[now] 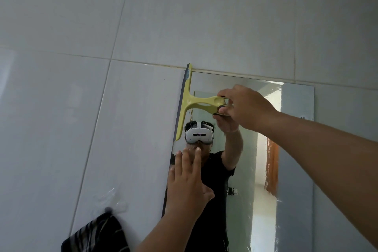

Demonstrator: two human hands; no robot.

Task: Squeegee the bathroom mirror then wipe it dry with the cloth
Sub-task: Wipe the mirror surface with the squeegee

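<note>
On a wall of large pale grey tiles, a frameless rectangular mirror hangs with its top edge just under a grout line, and the squeegee pass is under way at the mirror's top left corner. The glass looks wet: streaks and beads of water show down its right side and around the reflected doorway, so most of the surface appears not yet cleared.

The dark striped cloth hangs from a small hook on the tiles just beside the mirror's lower left corner, apparently parked within reach for the drying step to come.

The right hand reaches in from the right with its fingers and thumb pinched round the end of the squeegee's handle, which lets it press the blade flat to the glass. The left hand, holding nothing, lies with straight fingers flat on the glass near the mirror's left edge, most likely to brace the person or steady the mirror during the pull.

The squeegee is pale yellow-green plastic, T-shaped, with a dark rubber strip along its long bar. It is turned so the bar stands nearly upright along the mirror's left edge, its upper tip just over the top edge onto the tiles, and its handle points right toward the middle of the glass. Whether the rubber sits on glass or slightly past the edge cannot be told.
</note>
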